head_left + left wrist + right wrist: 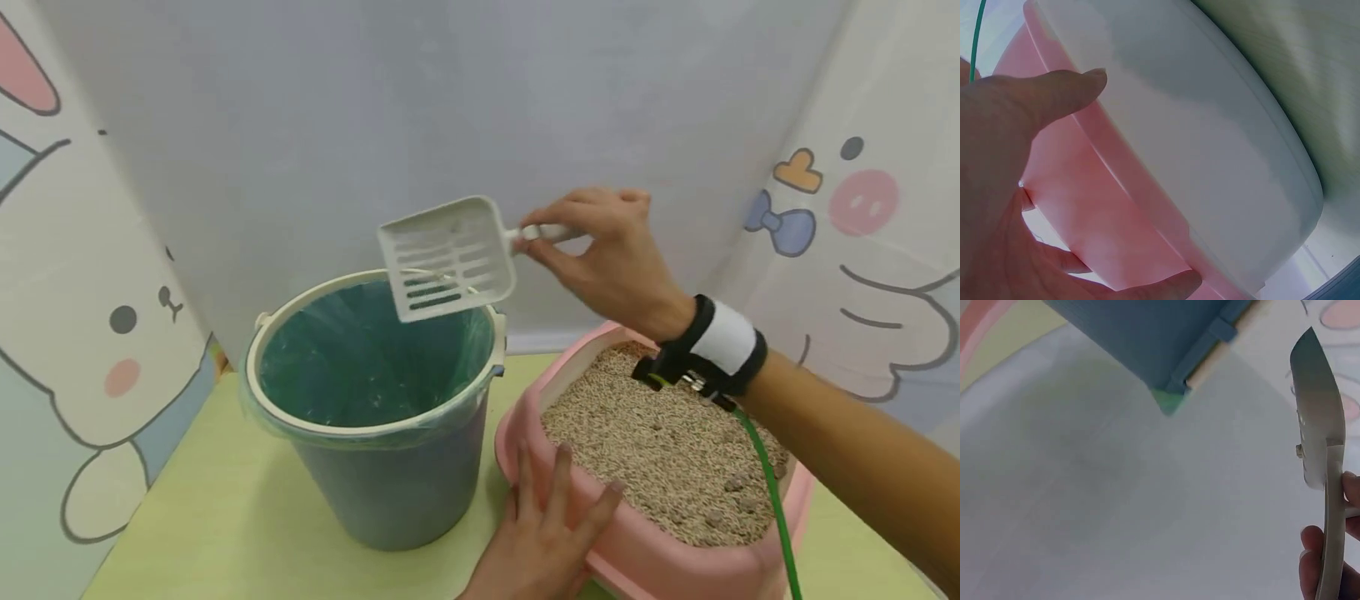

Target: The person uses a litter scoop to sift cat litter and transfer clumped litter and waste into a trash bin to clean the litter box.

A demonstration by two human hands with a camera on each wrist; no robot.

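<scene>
My right hand (600, 250) pinches the handle of a white slotted scoop (448, 257) and holds it tilted over the blue-grey bucket (375, 392), which is lined with a green bag. The scoop (1319, 434) shows edge-on in the right wrist view, with my fingertips (1310, 559) round its handle. Nothing is visible in the scoop. My left hand (547, 521) lies flat, fingers straight, against the near left wall of the pink litter tray (637, 550), which is filled with beige granules. The left wrist view shows that hand (1016, 162) pressed on the tray's pink side (1110, 206).
Bucket and tray stand side by side on a pale green tabletop (225, 517). A grey backdrop and cartoon-printed panels close off the back and both sides. A green cable (768, 483) runs from my right wristband over the tray. A few darker clumps (738, 492) lie in the litter.
</scene>
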